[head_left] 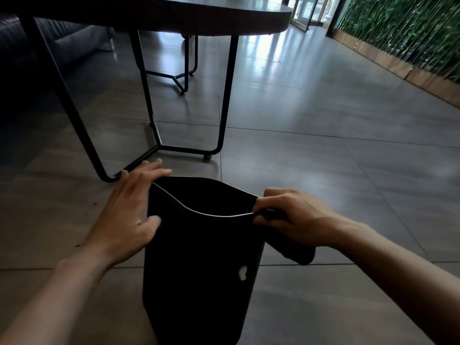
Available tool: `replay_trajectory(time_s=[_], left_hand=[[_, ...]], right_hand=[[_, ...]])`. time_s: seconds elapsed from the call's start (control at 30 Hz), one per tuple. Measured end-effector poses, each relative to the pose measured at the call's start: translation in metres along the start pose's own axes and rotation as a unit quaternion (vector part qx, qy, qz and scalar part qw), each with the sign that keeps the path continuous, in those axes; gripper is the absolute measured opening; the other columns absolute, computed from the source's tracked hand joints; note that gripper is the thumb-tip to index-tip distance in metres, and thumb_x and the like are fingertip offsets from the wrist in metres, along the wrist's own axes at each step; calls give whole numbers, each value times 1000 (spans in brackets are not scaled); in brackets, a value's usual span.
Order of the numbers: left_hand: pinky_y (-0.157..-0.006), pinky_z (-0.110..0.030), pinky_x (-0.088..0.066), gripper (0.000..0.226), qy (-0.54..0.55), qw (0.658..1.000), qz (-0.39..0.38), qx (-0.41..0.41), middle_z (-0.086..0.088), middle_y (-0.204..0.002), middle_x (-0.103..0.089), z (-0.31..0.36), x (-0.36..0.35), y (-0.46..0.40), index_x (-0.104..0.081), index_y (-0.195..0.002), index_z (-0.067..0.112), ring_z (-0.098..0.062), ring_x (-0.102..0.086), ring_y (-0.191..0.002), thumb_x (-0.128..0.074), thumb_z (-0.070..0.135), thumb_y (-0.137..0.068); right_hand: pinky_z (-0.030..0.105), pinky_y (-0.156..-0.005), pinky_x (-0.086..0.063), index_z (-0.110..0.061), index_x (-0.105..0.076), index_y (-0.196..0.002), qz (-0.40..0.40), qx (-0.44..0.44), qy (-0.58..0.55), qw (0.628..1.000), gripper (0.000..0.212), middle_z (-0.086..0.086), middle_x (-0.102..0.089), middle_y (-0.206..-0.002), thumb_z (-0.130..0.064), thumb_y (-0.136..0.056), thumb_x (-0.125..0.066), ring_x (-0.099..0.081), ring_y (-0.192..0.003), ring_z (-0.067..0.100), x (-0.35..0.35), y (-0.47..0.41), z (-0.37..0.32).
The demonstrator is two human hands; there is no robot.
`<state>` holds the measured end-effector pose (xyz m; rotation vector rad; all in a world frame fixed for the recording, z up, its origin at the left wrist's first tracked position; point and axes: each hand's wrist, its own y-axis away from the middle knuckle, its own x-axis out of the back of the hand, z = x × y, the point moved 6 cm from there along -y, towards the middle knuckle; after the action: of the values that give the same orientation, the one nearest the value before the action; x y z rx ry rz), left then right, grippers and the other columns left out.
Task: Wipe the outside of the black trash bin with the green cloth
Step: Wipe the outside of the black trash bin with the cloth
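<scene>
The black trash bin (199,265) stands on the tiled floor right in front of me, tilted slightly, with a small pale mark low on its near wall. My left hand (132,207) lies flat on the bin's left side near the rim, fingers spread. My right hand (288,215) is closed at the bin's right rim on a dark cloth (293,252), which hangs down past the bin's right edge. In this dim light the cloth looks almost black, so its green colour does not show.
A dark table (199,13) on thin black metal legs (224,108) stands just beyond the bin, its floor bar close to my left fingertips. A dark sofa (37,46) sits at far left. A green plant wall (403,31) runs along the right. Grey tiles stretch to the right.
</scene>
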<state>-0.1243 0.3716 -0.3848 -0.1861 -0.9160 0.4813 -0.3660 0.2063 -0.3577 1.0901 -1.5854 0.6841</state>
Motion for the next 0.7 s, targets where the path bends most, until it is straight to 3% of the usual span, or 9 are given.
replay_trajectory(time_s=[0.13,0.23,0.37,0.47,0.57,0.7], left_hand=[[-120,-40,-31,63,93,992,28,-78,16,-155,-42,55,-1,-1,-44,-148,34,-7,-35,-148,-59,37,-86],[-123,-40,-28,67,24,990,-13,-137,17,-154,-43,80,-19,5,-43,-149,35,-7,-35,-148,-67,42,-87],[-124,-47,-25,59,-40,990,-23,-135,17,-150,-49,68,-24,1,-51,-145,33,-9,-37,-147,-70,34,-88],[-124,-48,-23,56,-56,993,-18,-98,17,-151,-48,53,-19,-4,-50,-145,33,-11,-34,-149,-69,29,-93],[-125,-46,-23,56,-47,996,-18,-68,18,-151,-47,41,-15,-7,-49,-145,35,-9,-32,-149,-68,28,-93],[-123,-47,-26,55,-44,997,-18,-54,16,-150,-48,29,-14,-11,-49,-145,35,-10,-32,-148,-67,28,-93]], right_hand=[[36,-75,-51,-51,-53,-113,5,-23,28,999,19,-21,-57,-96,-61,-98,-52,-60,-95,13,13,-2,-25],[38,-77,-51,-48,-58,-106,-9,-66,47,997,21,-14,-66,-97,-65,-95,-53,-62,-98,19,18,-13,-34],[33,-67,-45,-47,-65,-102,16,-105,42,993,22,-12,-66,-91,-65,-93,-57,-63,-94,21,21,-30,-44],[38,-80,-55,-43,-68,-106,92,-124,-46,987,13,-11,-71,-97,-51,-95,-65,-66,-97,19,20,-34,-44],[39,-84,-60,-35,-66,-117,195,-95,-167,962,21,-10,-70,-97,-32,-97,-69,-67,-95,13,16,-24,-46],[13,-74,-54,-21,-58,-112,379,-37,-292,877,14,-15,-65,-99,-28,-101,-63,-65,-94,2,24,-9,-57]])
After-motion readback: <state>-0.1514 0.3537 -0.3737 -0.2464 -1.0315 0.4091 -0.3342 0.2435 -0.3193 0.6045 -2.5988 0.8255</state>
